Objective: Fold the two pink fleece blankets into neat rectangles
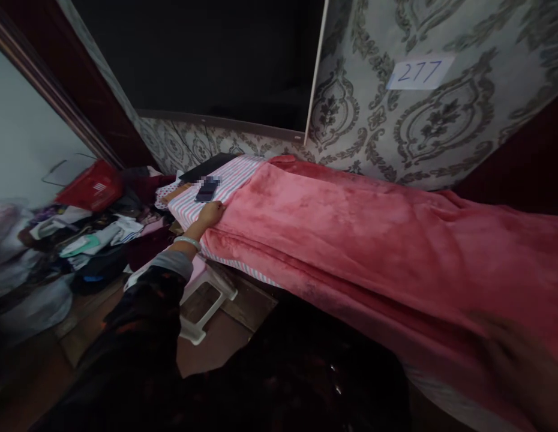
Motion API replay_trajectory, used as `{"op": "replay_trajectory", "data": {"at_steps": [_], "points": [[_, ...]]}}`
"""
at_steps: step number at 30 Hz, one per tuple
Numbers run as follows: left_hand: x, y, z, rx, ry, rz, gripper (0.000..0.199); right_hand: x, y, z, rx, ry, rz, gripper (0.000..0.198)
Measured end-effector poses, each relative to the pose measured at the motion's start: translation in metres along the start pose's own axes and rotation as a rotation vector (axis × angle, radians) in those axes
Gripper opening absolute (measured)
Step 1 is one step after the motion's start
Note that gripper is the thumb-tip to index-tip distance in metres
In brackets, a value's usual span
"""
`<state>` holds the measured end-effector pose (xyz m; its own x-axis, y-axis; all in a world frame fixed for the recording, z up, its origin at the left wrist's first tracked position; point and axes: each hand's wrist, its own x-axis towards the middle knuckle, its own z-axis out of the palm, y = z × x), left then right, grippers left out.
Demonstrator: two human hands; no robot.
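We have a pink blanket (pixel 351 228) spread lengthwise in front of us, running from the middle of the scene to the right edge, with folds along its near side. Our left hand (pixel 212 213) is curled into a fist at the blanket's left end, pinching its edge; a pale bracelet (pixel 188 242) circles the wrist, just beyond a dark sleeve (pixel 144 312). Our right hand (pixel 517 354) lies at the near right, against the blanket, but it is dim and blurred, and we cannot tell whether its fingers grip the fabric or merely rest there.

Under the blanket we see a striped cloth (pixel 243 174), bare at the left end and showing again below the near edge. A dark phone (pixel 206 191) lies on those stripes, just beyond our left hand. Below, near us, a white stool (pixel 216 297) stands on the floor (pixel 211 354). Farther left, a jumble of clothes (pixel 112 237) is heaped beside a red basket (pixel 92 186). On the far side, a large dark television screen (pixel 207 60) hangs before the patterned wall (pixel 364 120), and to its right a paper marked 277 (pixel 420 72) is fixed there.
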<state>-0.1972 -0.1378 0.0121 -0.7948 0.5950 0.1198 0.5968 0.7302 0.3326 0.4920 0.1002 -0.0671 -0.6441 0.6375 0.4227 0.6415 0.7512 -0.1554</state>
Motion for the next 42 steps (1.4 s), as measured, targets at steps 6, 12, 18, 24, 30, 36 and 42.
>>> {"op": "replay_trajectory", "data": {"at_steps": [6, 12, 18, 24, 30, 36, 42], "points": [[-0.004, 0.004, -0.002, 0.059, 0.003, -0.005, 0.018, 0.006, -0.013, -0.006, 0.102, -0.042, -0.014, 0.033], [-0.023, 0.021, -0.007, 0.058, 0.236, 0.142, 0.032, 0.010, -0.035, -0.012, 0.107, 0.025, -0.061, 0.034], [-0.071, 0.070, 0.027, -0.076, 0.110, 0.676, 0.025, 0.018, -0.063, -0.001, 0.163, 0.065, -0.092, 0.045], [-0.088, 0.081, 0.053, -0.160, 0.063, 0.663, 0.024, 0.017, -0.059, 0.011, 0.191, 0.016, -0.063, 0.051], [-0.117, 0.093, 0.064, -0.236, 0.122, 0.773, 0.028, 0.057, -0.072, 0.009, 0.245, 0.099, -0.064, 0.049], [-0.129, 0.097, 0.079, -0.302, 0.231, 0.725, 0.028, 0.179, -0.136, 0.020, 0.414, 0.002, -0.170, 0.036], [-0.132, 0.094, 0.080, -0.347, 0.297, 0.719, 0.024, 0.312, -0.176, 0.071, 0.405, -0.131, -0.249, 0.033]]}}
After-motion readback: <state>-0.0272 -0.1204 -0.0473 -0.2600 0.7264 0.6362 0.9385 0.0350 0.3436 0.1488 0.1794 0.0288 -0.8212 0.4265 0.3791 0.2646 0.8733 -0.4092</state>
